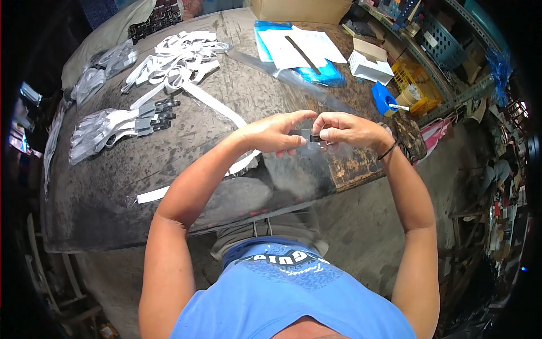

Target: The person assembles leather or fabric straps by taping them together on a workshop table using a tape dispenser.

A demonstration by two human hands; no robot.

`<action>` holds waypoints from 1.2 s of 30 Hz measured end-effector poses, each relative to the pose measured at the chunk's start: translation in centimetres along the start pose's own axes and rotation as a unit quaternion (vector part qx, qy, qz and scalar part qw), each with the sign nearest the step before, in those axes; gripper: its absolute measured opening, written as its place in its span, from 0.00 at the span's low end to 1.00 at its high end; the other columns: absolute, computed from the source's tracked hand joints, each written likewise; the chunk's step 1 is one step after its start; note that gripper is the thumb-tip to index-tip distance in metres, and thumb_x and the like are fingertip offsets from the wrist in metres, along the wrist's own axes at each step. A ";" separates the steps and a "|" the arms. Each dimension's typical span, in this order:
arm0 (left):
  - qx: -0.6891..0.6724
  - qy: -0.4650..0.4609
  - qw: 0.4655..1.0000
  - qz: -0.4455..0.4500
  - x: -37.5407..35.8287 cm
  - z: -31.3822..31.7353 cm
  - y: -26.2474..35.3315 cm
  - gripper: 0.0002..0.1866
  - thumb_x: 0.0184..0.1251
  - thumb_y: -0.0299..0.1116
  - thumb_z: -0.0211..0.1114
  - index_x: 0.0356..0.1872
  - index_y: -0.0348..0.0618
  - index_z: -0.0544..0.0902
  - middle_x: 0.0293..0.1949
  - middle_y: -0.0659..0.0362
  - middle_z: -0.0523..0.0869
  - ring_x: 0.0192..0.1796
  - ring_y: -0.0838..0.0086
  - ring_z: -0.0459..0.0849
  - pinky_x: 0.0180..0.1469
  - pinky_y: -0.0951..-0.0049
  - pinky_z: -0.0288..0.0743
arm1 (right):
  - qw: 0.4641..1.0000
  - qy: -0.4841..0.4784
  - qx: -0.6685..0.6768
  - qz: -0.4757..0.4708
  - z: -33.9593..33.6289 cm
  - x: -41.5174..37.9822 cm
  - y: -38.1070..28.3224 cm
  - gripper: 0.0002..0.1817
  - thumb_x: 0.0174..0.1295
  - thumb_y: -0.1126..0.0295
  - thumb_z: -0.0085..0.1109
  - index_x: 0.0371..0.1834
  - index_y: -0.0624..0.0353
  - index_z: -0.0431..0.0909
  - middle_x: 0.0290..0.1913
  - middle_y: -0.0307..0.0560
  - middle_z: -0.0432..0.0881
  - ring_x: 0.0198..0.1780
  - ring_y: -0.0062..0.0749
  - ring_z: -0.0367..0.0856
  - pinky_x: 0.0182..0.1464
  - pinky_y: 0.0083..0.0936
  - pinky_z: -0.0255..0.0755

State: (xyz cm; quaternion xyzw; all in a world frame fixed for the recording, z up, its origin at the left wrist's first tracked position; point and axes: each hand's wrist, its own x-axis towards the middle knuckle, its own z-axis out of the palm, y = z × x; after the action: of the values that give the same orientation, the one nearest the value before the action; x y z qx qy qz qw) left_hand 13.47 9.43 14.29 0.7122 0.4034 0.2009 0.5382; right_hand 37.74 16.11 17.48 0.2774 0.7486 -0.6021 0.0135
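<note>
Over the near part of the table, my two hands meet at a small item. My left hand (276, 133) has its index finger stretched out, while its thumb and lower fingers close on a thin grey, partly see-through piece (305, 139). My right hand (353, 130) is closed, pinching a small dark buckle (315, 137) at the end of that piece. Its wrist wears a dark band. Beneath my left forearm runs a white strap (214, 104), coming from the pile behind; a lower length (152, 195) shows at the near left.
A pile of white straps (183, 53) lies at the back. Bagged straps with grey tags and black buckles (121, 124) lie left. Behind are white paper (299, 45), a small white box (370, 63) and a blue tape dispenser (384, 99). Shelves (446, 93) stand right.
</note>
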 end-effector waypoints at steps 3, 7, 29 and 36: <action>-0.003 -0.006 1.000 -0.001 0.0 0.0 0.1 0.39 0.70 0.37 0.61 0.79 0.50 0.53 0.31 0.57 0.84 0.27 0.78 0.81 0.30 0.75 0.77 | 0.999 0.033 -0.029 -0.009 0.5 -0.2 0.0 0.13 0.74 0.60 0.54 0.50 0.59 0.73 0.37 0.37 0.80 0.38 0.18 0.78 0.39 0.20 0.74; -0.006 -0.009 1.000 -0.001 0.1 0.0 0.2 0.39 0.70 0.37 0.61 0.79 0.49 0.53 0.31 0.57 0.83 0.26 0.79 0.80 0.30 0.75 0.77 | 0.995 0.064 -0.076 -0.003 0.7 0.0 -0.1 0.12 0.75 0.60 0.51 0.44 0.57 0.72 0.36 0.39 0.81 0.39 0.23 0.82 0.40 0.24 0.78; -0.027 -0.045 0.997 0.054 1.4 0.7 -0.2 0.35 0.69 0.32 0.59 0.75 0.46 0.57 0.37 0.58 0.83 0.32 0.79 0.81 0.32 0.75 0.78 | 0.976 0.081 -0.201 0.021 1.8 0.7 -1.5 0.13 0.69 0.61 0.55 0.45 0.61 0.74 0.31 0.46 0.83 0.30 0.30 0.82 0.35 0.29 0.76; -0.018 -0.025 0.999 0.037 1.8 0.2 -2.5 0.38 0.66 0.30 0.63 0.75 0.42 0.58 0.49 0.54 0.81 0.44 0.77 0.80 0.46 0.73 0.78 | 0.987 0.065 -0.144 0.033 1.2 0.7 0.0 0.16 0.68 0.61 0.59 0.45 0.65 0.76 0.36 0.47 0.83 0.35 0.28 0.83 0.36 0.28 0.78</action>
State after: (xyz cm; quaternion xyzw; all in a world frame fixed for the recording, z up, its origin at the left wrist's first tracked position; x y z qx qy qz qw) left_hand 13.83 11.00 11.62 0.7215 0.3596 0.2098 0.5533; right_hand 36.76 15.32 16.93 0.3356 0.8172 -0.4680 0.0244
